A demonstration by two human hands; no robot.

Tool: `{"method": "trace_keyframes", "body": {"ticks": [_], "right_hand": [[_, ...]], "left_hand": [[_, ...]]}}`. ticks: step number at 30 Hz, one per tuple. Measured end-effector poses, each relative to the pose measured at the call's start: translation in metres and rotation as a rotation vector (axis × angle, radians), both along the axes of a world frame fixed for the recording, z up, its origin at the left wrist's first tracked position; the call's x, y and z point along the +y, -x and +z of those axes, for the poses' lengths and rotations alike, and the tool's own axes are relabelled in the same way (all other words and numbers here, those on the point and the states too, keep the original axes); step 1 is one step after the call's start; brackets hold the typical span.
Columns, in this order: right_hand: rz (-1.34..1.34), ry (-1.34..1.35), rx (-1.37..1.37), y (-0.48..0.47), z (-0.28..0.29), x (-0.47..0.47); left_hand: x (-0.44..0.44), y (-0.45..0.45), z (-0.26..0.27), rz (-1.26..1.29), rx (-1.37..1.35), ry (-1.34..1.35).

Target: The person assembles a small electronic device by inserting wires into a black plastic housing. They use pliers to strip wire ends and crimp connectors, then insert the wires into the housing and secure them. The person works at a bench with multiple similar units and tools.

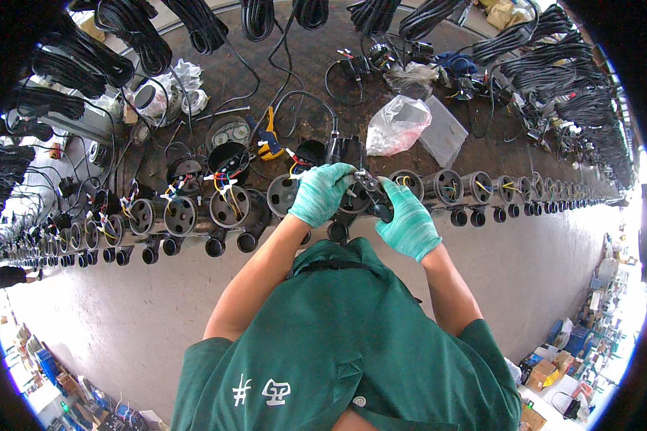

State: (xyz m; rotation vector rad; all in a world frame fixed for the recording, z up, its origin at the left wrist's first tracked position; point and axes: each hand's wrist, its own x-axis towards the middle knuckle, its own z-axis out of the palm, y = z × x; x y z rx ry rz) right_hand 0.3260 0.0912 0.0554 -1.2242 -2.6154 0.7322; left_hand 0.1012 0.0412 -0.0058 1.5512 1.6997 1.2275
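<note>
My left hand [322, 195], in a light green glove, has its fingers and thumb closed at the left side of a small dark part with metal pieces. My right hand [407, 218], gloved alike, grips a black tool or fitting [374, 188] from the right; its exact kind is unclear. Both hands are above a round black housing [354, 202] at the bench's near edge. Just beyond them stands a glossy black cylindrical cover [345, 150] with a cable. Left of my left hand, another round housing [282, 196] has a cover with coloured wires beside it.
Round black housings [447, 186] line the bench edge both ways. Yellow-and-blue wire strippers [270, 141], a plastic bag of small parts [399, 126] and a bubble-wrap sheet [445, 132] lie on the brown bench [312, 116]. Bundled black cables [199, 27] hang along the far side.
</note>
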Motion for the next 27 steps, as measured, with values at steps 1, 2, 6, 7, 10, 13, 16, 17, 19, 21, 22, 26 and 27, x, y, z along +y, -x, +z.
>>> {"method": "trace_keyframes", "body": {"ticks": [1, 2, 6, 7, 10, 13, 16, 17, 19, 21, 22, 26, 27], "right_hand": [[0.007, -0.004, -0.001, 0.0, -0.003, 0.001], [0.014, -0.004, 0.013, 0.0, -0.007, 0.002], [0.039, -0.007, 0.072, -0.005, -0.018, 0.004], [0.045, -0.01, 0.089, -0.004, -0.018, 0.004], [0.019, -0.008, -0.031, 0.001, -0.005, 0.004], [0.035, 0.031, -0.103, 0.007, -0.009, 0.01], [0.049, 0.061, -0.179, 0.009, -0.004, 0.014], [0.057, 0.064, -0.191, 0.009, -0.004, 0.015], [0.072, 0.016, -0.132, 0.003, -0.005, 0.017], [0.092, -0.024, -0.094, 0.001, -0.002, 0.015], [0.104, -0.041, -0.086, 0.001, 0.003, 0.013], [0.114, -0.075, -0.11, 0.001, 0.005, 0.017], [0.12, -0.069, -0.103, 0.0, 0.005, 0.018]], "left_hand": [[0.0, 0.0, 0.0, 0.002, 0.003, 0.008], [0.0, 0.0, 0.001, 0.004, 0.006, 0.016], [0.0, -0.001, 0.005, 0.022, -0.005, 0.022], [0.0, -0.001, 0.003, 0.017, 0.005, 0.016], [-0.001, -0.001, -0.001, 0.018, 0.031, 0.018], [-0.001, 0.0, -0.001, 0.022, 0.052, 0.033], [-0.002, 0.001, -0.005, -0.003, 0.073, 0.009], [-0.002, 0.0, -0.006, -0.01, 0.076, 0.006], [-0.001, 0.002, -0.008, -0.016, 0.071, -0.019], [-0.001, 0.001, -0.009, -0.022, 0.052, -0.055], [-0.001, 0.001, -0.009, -0.026, 0.004, -0.054], [-0.001, 0.003, -0.008, -0.061, 0.018, -0.054], [-0.001, 0.003, -0.007, -0.068, 0.016, -0.042]]}}
